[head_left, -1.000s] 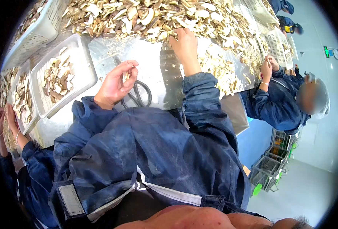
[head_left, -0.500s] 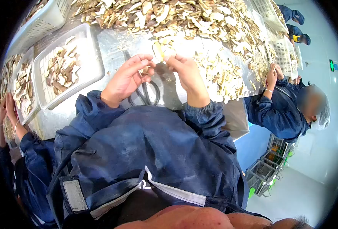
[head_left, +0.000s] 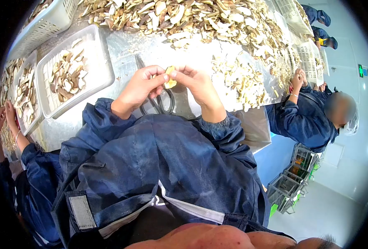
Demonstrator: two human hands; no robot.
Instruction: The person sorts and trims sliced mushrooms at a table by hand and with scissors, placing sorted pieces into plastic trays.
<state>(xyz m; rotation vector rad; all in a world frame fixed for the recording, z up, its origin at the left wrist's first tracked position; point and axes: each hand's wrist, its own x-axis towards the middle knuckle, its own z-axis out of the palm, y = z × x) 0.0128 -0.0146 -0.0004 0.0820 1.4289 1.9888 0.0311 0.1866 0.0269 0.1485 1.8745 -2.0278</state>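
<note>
A pale yellowish mushroom slice point(head_left: 171, 77) is pinched between both hands above the metal table point(head_left: 123, 45). My left hand point(head_left: 138, 88) has its thumb and fingers closed on the slice's left side. From the right, my right hand point(head_left: 199, 86) grips it between thumb and bent fingers. Scissors point(head_left: 170, 103) with dark handles lie on the table beneath the hands, partly hidden by them. A spread of small pale mushroom pieces point(head_left: 247, 85) lies right of my right hand. Beyond both hands rises a large heap of sliced mushrooms point(head_left: 184, 16).
A white plastic tray point(head_left: 106, 62) holding mushroom slices stands at left, near a taller basket point(head_left: 53, 29). Co-workers' hands are at the far left point(head_left: 10, 116) and right point(head_left: 299, 79). More white baskets point(head_left: 308, 56) line the right side.
Both hands have come closer together and slightly toward my body. My left hand, apart from the slice before, now grips it too. The slice has moved down with my right hand.
</note>
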